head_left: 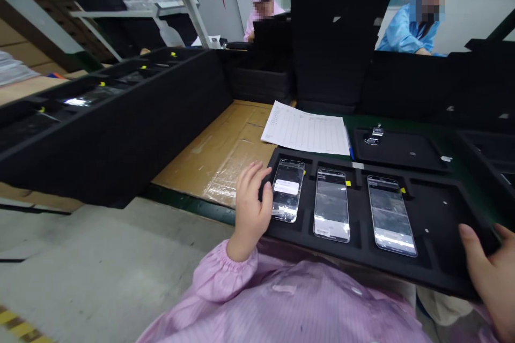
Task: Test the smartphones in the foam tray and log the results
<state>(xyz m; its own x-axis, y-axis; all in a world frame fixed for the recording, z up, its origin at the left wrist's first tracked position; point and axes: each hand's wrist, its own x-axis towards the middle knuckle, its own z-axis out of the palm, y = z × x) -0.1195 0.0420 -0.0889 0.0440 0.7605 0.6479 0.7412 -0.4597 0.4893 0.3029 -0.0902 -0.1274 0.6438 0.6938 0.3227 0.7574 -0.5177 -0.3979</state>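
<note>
A black foam tray [438, 249] lies on a green desk [189, 204]. Its right edge is gripped by the right hand [488, 273], and the fingers [466, 236] are bent around the rim, so the tray seems to be held. Three glass-fronted phones are set side by side in cut slots in the tray: the left phone [287, 190], the middle phone [332, 206] and the right phone [391, 216]. A small white label [286, 187] is seen on the left phone. The left hand [251, 209] is just beside that phone, with its fingers curved and half open. The fingertips are at the phone's edge, but whether it is being held cannot be told. It is judged best for the phones to be touched only at their edges, so that the glass stays clean. Small yellow tags [346, 183] are stuck by the slots. Behind the tray, a white paper sheet [306, 128] with a printed grid and a blue pen [349, 142] are seen. A second black foam tray [398, 150] holds a small metal part [374, 135].
</note>
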